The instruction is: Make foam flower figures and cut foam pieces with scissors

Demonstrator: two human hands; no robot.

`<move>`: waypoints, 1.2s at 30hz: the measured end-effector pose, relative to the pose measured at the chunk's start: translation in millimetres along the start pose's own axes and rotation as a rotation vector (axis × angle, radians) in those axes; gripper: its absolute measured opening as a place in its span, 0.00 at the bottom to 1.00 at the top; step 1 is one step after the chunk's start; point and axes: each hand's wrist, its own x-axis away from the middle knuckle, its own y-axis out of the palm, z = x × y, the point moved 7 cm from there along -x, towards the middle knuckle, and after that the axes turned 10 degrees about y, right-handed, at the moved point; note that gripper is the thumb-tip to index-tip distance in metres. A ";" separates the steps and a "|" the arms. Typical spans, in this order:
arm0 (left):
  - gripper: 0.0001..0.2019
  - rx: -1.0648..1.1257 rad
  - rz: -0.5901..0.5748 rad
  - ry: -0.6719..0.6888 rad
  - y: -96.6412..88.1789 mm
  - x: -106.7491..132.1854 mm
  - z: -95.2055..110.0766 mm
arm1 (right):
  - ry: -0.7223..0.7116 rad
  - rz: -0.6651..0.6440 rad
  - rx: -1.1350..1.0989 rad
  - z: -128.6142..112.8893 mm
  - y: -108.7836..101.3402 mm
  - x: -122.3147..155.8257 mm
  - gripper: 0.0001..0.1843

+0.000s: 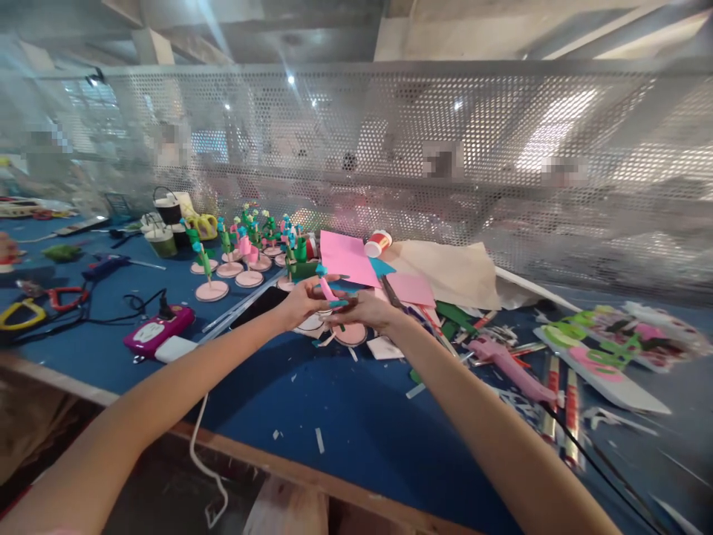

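Both my arms reach out over the blue table (345,416). My left hand (304,301) and my right hand (368,308) meet at the middle and pinch a small pink craft flower stem with teal bits (328,290). Under my hands lies a round pink foam base (352,334). Behind them to the left stand several finished foam flowers (245,249) on round pink bases.
Pink foam sheets (348,258) and beige paper (454,271) lie behind my hands. A pink glue gun (509,364) with glue sticks lies to the right. A pink power strip (159,331), scissors (67,297) and small cups (161,238) are on the left. Perforated metal mesh (423,156) walls the back.
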 end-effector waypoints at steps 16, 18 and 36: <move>0.36 -0.150 0.018 0.098 2.1 -44.2 -5.6 | -0.098 0.288 -0.043 -3.3 -43.7 -3.5 0.21; 0.39 -0.152 -0.038 0.076 4.0 -43.8 -2.4 | -0.007 0.118 -0.120 -0.4 -38.0 -0.8 0.19; 0.38 -0.077 -0.191 -0.022 18.6 -33.4 4.0 | 0.100 -0.100 -0.339 1.5 -7.1 6.6 0.12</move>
